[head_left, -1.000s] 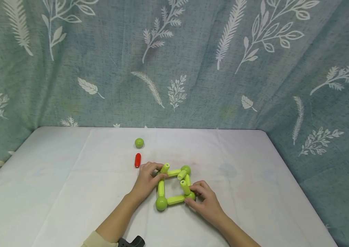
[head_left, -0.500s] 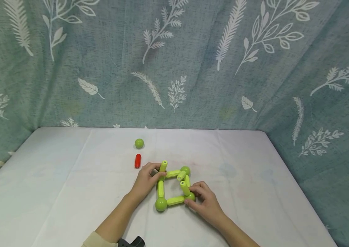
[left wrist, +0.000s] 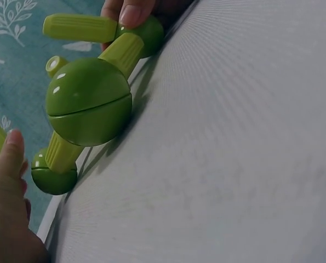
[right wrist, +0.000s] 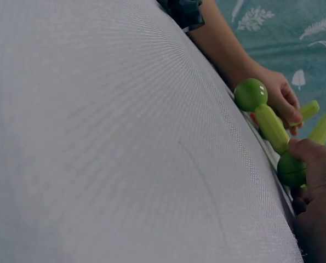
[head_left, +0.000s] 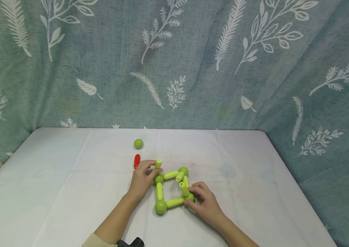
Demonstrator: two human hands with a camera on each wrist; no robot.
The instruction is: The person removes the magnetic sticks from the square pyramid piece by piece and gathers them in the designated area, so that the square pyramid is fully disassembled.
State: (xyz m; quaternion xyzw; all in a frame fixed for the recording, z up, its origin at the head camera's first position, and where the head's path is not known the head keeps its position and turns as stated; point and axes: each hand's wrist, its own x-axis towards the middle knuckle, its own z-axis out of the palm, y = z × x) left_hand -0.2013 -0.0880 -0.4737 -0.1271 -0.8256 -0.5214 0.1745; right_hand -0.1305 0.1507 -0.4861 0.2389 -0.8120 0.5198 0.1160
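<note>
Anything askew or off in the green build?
Yes, mildly: the far-right rod tips inward and toward the person, while the far-left rod, pinched by the left hand, looks near upright. Also, the near-left ball carries no raised rod. No visible damage.

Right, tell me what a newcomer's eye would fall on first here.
Probably the bright green, roughly square frame of glossy balls and ridged rods, resting on the white cloth-covered table between the person's left hand and right hand. After that, likely the small red rounded stick just past the left hand, its colour unlike anything around it, and the loose, glossy green ball farther back.
</note>
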